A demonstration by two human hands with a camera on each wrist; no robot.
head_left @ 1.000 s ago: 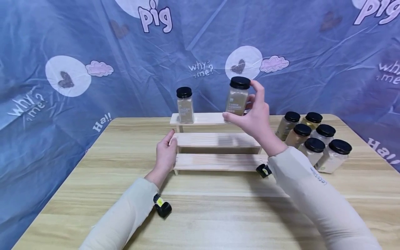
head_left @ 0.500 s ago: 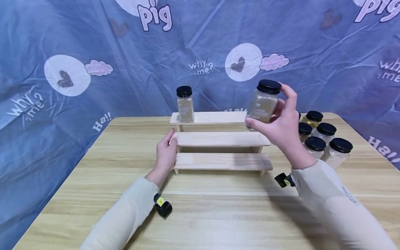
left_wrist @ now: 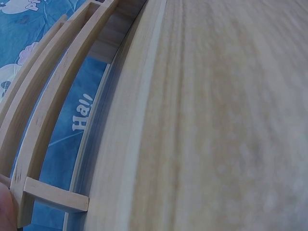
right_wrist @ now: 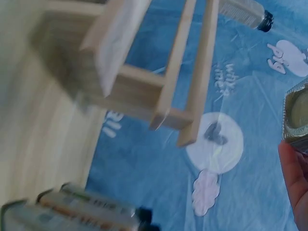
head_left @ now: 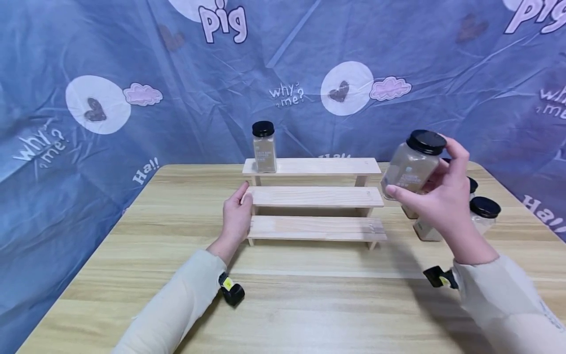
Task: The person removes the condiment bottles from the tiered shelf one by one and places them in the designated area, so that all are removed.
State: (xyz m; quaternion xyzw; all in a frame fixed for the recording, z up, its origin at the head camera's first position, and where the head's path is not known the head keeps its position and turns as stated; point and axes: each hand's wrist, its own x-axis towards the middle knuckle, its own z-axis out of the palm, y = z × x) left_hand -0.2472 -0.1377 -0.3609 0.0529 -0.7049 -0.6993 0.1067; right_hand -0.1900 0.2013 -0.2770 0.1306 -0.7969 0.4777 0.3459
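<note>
My right hand (head_left: 446,201) grips a spice jar (head_left: 409,169) with a black lid and brownish powder, tilted in the air right of the wooden rack. Its thumb lies across the front low down, the fingers behind; the right wrist view shows the jar's base (right_wrist: 298,113). With the thumb and fingers at its left end, my left hand (head_left: 236,216) holds the three-tier rack (head_left: 314,196). On the top tier's left end a second spice jar (head_left: 265,152) stands upright. The rack's end (left_wrist: 29,183) meets a fingertip in the left wrist view.
Several more black-lidded jars (head_left: 482,216) stand on the table's right side, partly hidden behind my right hand; some show in the right wrist view, where a jar (right_wrist: 91,207) looks blurred. A blue printed cloth (head_left: 199,123) hangs behind the wooden table (head_left: 283,300).
My right hand has carried the jar from above the top tier's right part to the right and lower, past the rack's end, tilting it. The left hand stays at the rack.
</note>
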